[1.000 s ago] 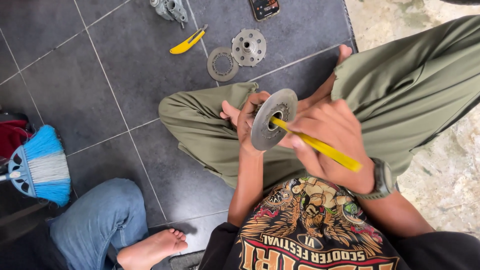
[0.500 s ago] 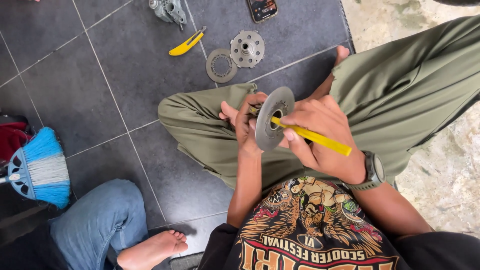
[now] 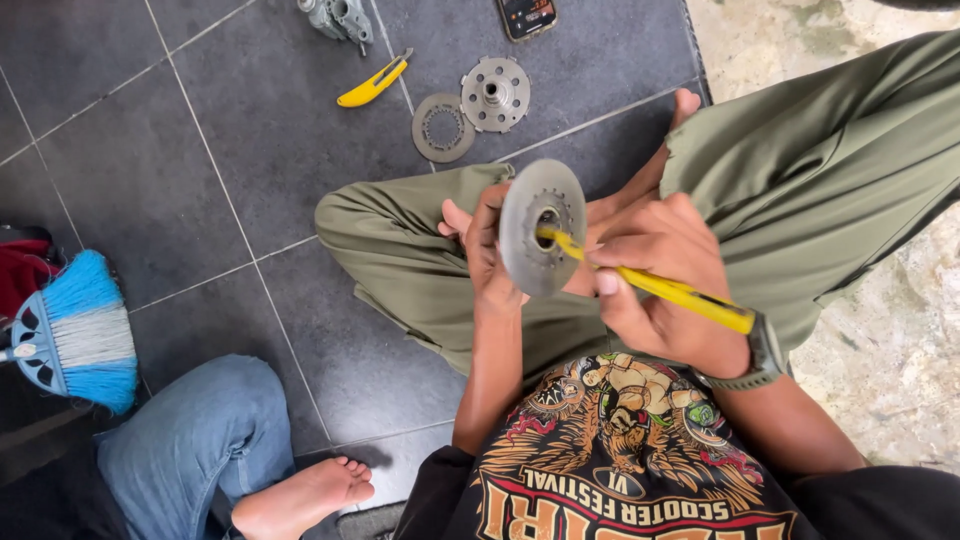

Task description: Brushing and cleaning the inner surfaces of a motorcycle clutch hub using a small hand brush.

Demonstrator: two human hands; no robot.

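Head view shows the left hand [image 3: 487, 250] gripping the metal disc [image 3: 541, 240] upright on edge over the lap, while the right hand [image 3: 660, 285] clasps a yellow tool [image 3: 660, 288] whose long axis runs leftward, tip in the disc's centre hole.

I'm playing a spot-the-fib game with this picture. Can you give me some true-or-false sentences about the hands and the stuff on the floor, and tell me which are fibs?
1. The left hand holds a round metal disc on edge. True.
2. The right hand holds a red hammer. False: it grips a yellow-handled tool whose tip is at the disc's centre hole.
3. A flat ring and a hub-like metal part lie side by side on the grey tiled floor. True.
4. The broom has green bristles. False: they are blue and white.
5. Another person's bare foot is nearby. True.
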